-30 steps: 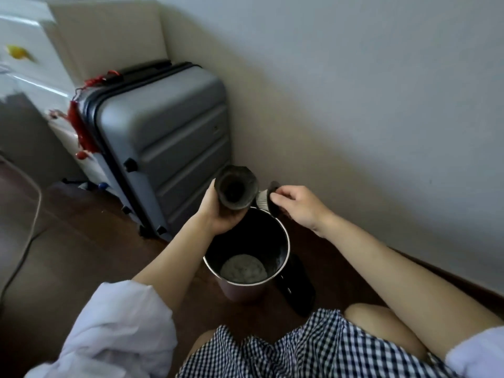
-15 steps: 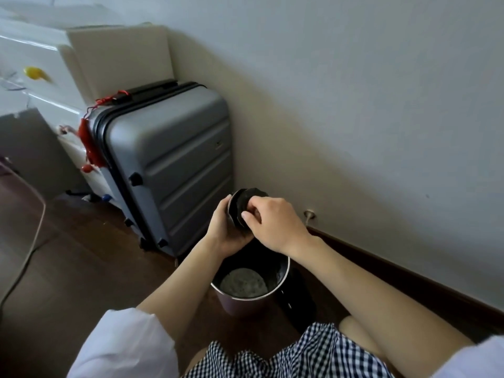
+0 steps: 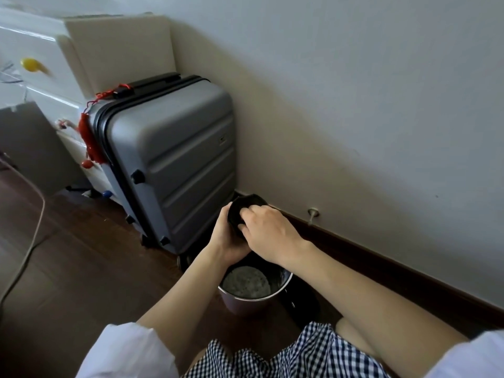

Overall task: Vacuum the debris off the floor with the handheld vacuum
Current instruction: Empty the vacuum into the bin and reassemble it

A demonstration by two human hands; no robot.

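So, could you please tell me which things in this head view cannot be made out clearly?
- Black vacuum part: both the left hand and the right hand cover most of it, so its shape is unclear.
- Bin: the forearms hide its far rim; the grey contents are too blurred to identify.
- Yellow object on the white cabinet: blurred.
- Cable: cut off by the left edge.

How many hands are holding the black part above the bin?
2: the left hand grips the black part from the left; the right hand covers it from the right.
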